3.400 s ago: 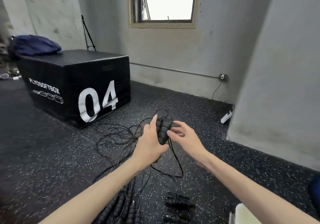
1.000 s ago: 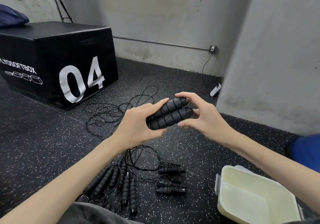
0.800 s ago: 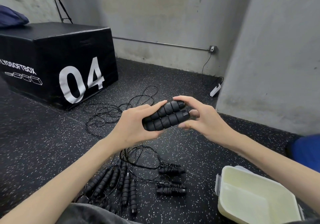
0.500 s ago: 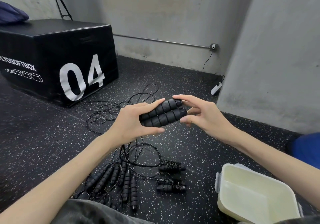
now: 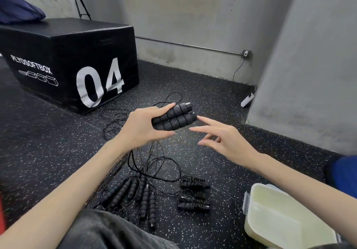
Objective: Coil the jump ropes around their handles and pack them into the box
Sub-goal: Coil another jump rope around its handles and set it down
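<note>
My left hand (image 5: 142,128) grips a pair of black ribbed jump rope handles (image 5: 173,119) held side by side above the floor, their thin black cord hanging down to a loose tangle (image 5: 152,160). My right hand (image 5: 222,142) is just right of the handles, fingers spread, touching nothing. Two coiled ropes (image 5: 194,183) (image 5: 193,203) lie on the floor below. Several uncoiled handles (image 5: 135,192) lie in a row to their left. The pale plastic box (image 5: 280,218) stands open at the lower right.
A black plyo box (image 5: 73,61) marked 04 stands at the left, with a dark blue bag (image 5: 19,13) on it. A grey concrete wall (image 5: 309,65) juts out on the right, with a white power strip (image 5: 247,100) at its foot. Speckled rubber floor lies all around.
My right hand has let go of the handles and drawn back to the right with its fingers apart. My left hand keeps hold of the handle pair.
</note>
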